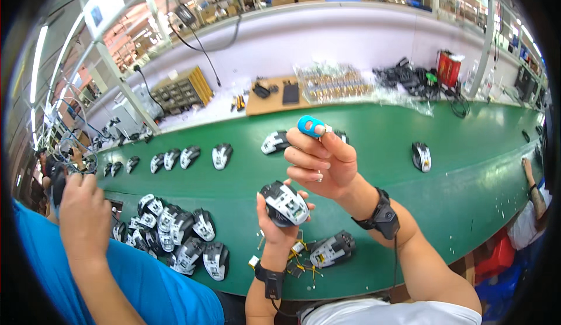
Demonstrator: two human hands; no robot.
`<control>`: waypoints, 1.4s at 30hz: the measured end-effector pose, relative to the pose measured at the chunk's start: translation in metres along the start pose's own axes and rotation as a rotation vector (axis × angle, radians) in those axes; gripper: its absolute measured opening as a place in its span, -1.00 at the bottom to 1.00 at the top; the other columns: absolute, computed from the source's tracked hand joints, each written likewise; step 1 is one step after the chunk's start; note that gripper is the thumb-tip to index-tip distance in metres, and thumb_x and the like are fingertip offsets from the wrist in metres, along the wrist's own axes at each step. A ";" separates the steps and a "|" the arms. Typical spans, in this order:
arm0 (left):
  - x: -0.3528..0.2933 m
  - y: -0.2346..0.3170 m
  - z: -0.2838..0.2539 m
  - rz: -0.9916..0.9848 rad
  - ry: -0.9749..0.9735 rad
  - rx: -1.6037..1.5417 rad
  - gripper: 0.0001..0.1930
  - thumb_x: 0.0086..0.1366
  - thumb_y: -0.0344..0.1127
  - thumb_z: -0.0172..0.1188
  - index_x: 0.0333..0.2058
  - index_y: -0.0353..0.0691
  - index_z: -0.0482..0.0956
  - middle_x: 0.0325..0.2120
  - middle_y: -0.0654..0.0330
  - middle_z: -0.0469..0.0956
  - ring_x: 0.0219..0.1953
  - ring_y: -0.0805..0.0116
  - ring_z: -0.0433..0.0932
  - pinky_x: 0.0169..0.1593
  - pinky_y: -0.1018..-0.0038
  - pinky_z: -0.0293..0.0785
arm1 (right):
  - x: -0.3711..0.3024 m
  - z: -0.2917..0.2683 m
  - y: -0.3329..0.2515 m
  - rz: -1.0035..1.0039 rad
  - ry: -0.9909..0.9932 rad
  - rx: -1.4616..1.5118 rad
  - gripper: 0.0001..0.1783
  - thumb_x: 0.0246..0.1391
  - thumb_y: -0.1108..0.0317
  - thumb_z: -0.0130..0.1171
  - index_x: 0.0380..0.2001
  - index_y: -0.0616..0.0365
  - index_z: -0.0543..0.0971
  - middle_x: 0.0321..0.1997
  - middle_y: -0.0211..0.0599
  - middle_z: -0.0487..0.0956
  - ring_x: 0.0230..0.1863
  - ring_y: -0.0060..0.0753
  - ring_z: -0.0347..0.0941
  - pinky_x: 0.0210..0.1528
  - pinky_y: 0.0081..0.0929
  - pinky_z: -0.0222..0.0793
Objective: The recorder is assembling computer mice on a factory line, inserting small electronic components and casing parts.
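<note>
In my left hand [272, 230] lies a black-and-white computer mouse [284, 204], cradled from below with fingers curled round its sides. Its pale patterned face points up. My right hand [324, 161] is raised above and to the right of that mouse, thumb and forefinger pinched together. A bright blue sleeve-like piece [310, 125] sits at the forefinger's tip. Something small and pale shows at the pinch, too small to name. Below my hands, on the green bench, another mouse [333, 249] lies beside small batteries with thin wires [298, 258].
More mice [169, 225] are heaped at the left, close to a co-worker in a blue shirt [117, 266]. A spaced row of mice [190, 156] runs along the green conveyor bench [374, 149]. Behind it are a cardboard sheet [272, 104], clear trays [336, 85] and black cables [403, 78].
</note>
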State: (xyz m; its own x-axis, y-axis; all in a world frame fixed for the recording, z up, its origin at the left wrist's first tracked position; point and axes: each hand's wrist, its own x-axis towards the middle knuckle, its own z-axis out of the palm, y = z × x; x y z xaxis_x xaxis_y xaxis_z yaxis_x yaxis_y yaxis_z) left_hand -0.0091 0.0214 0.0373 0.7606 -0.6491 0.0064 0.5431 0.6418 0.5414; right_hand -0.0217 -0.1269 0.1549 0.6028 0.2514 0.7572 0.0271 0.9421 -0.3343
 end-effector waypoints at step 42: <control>-0.006 0.108 0.100 0.350 -0.521 -0.060 -0.18 0.33 0.37 -0.35 0.15 -0.32 0.31 -0.16 -0.16 0.54 -0.27 -0.02 0.64 -0.47 0.29 0.67 | 0.030 0.086 0.017 -0.636 0.173 -1.746 -0.85 0.03 0.63 0.20 -0.31 0.26 0.49 -0.46 -0.25 0.49 -0.43 -0.52 0.44 -0.52 -0.60 0.30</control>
State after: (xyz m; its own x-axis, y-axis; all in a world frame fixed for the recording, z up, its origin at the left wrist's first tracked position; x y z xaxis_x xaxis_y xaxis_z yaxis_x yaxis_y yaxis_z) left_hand 0.0093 0.0538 0.1803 0.6320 -0.5004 0.5917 0.3241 0.8643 0.3847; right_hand -0.0716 -0.0845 0.2205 0.2365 -0.1302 0.9629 0.8675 -0.4181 -0.2696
